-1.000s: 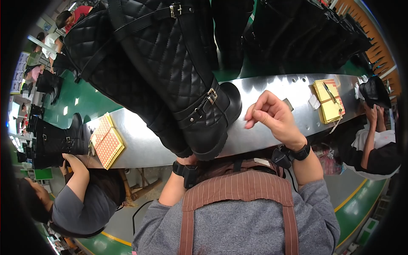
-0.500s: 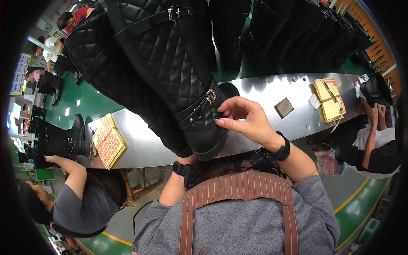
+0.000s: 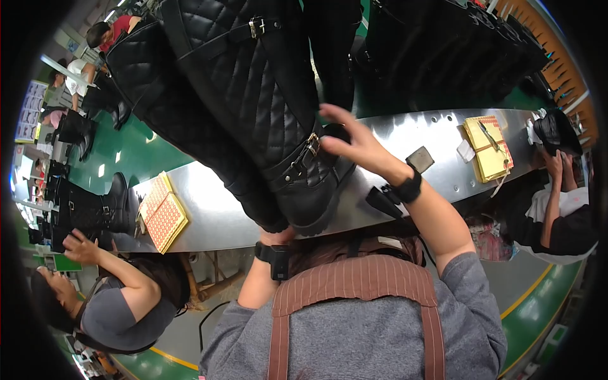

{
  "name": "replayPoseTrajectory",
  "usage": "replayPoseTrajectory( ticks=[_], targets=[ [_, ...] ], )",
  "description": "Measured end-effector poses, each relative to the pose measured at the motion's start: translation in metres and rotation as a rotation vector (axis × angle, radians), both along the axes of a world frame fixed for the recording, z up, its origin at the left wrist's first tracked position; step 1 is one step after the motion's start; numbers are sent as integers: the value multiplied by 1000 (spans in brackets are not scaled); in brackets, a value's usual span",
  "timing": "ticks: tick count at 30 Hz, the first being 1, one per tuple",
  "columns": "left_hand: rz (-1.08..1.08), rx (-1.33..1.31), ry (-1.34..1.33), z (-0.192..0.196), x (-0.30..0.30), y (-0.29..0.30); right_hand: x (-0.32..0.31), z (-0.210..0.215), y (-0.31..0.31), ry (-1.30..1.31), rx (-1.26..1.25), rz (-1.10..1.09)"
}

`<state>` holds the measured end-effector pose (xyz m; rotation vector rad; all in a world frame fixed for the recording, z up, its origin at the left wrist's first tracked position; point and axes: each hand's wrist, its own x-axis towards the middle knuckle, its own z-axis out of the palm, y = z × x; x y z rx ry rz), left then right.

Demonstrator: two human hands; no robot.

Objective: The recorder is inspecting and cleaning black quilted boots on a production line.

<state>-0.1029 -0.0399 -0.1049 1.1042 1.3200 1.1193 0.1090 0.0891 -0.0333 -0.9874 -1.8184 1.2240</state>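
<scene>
A tall black quilted boot [image 3: 266, 95] stands in front of me. Strapped round its ankle is a metal buckle [image 3: 313, 144], and another buckle [image 3: 256, 27] sits higher on the shaft. A second black boot [image 3: 183, 133] is pressed against its left side. My right hand [image 3: 361, 147] is raised beside the ankle buckle, fingers spread, holding nothing; one fingertip overlaps the boot, and I cannot tell whether it touches. Low at the heels is my left hand [image 3: 277, 237], its fingers hidden behind the boots.
A metal bench [image 3: 215, 215] bears a stack of yellow cards [image 3: 163, 212] at left and a yellow bundle [image 3: 489, 149] with a cutter at right. Nearby lies a small grey block [image 3: 420, 159]. More black boots [image 3: 443, 57] line the back. Co-workers [image 3: 130, 294] handle boots on both sides.
My right hand has lifted from the boot's heel area up towards the ankle buckle, its fingers spreading from a near pinch. The boots have shifted slightly. My left hand stays low.
</scene>
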Motion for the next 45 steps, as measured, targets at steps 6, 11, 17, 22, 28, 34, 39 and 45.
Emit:
replayPoseTrajectory(
  ticks=[6, 11, 17, 22, 28, 34, 39, 45],
  targets=[
    [527, 293, -495, 15, -30, -34, -22, -16, -10, -2, 144, 286],
    [552, 651, -5, 12, -23, -51, -30, -19, -34, -149, 248, 171],
    [1006, 791, 253, 15, -19, -30, 17, -15, -16, 251, 118, 341],
    [759, 681, 411, 10, -13, -22, 52, -26, -4, -212, 126, 295],
    [749, 689, 563, -7, 2, -37, 74, -28, -31, -24, 384, 117],
    [731, 787, 658, 6, 14, -44, 128, -38, -65, -354, 323, -553],
    [336, 1026, 786, 22, 63, -50, 161, -56, -62, -846, 338, -683],
    [158, 324, 314, 44, 94, -21, 166, -59, -49, -764, 210, -558]
  ],
)
